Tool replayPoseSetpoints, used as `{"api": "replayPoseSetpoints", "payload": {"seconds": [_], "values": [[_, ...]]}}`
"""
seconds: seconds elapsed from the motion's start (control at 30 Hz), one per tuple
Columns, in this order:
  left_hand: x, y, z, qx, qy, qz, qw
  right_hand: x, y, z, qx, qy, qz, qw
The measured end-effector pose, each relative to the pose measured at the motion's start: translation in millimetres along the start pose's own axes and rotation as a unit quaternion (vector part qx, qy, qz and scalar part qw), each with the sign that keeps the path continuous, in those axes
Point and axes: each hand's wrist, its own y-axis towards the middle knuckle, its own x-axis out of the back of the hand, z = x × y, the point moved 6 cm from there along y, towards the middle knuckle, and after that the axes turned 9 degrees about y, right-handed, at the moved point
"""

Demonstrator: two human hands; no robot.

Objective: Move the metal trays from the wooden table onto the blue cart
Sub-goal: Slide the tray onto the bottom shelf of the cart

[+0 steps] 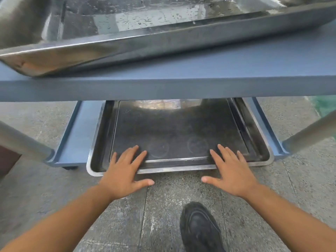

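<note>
Concrete floor [60, 179]; blue cart [163, 88] shelves hold metal trays [181, 135].

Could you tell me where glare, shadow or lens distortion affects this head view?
Head view: glare streaks the wet upper tray; the cart's top shelf shades the lower tray, apart from one bright reflection at its back; wide-angle distortion bows the shelf edge and splays the cart legs.

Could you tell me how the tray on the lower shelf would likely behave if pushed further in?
The metal tray looks rigid, so it should slide as one piece. Its smooth rim overhangs the blue shelf, so it may tip if pressed down.
</note>
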Motion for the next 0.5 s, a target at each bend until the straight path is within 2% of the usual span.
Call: {"api": "replayPoseSetpoints", "payload": {"seconds": [0.07,0.23,0.5], "values": [[-4,2,-1,0.013,0.023,0.017,1.0,-1,2,0,-0.016,-0.003,-0.009,1.0],[-5,5,-5,0.043,0.046,0.002,0.998,2,8,4,-0.033,-0.02,-0.042,0.998],[-3,18,-13,0.074,0.023,-0.004,0.997,9,32,-12,-0.019,-0.037,-0.06,0.997]]}}
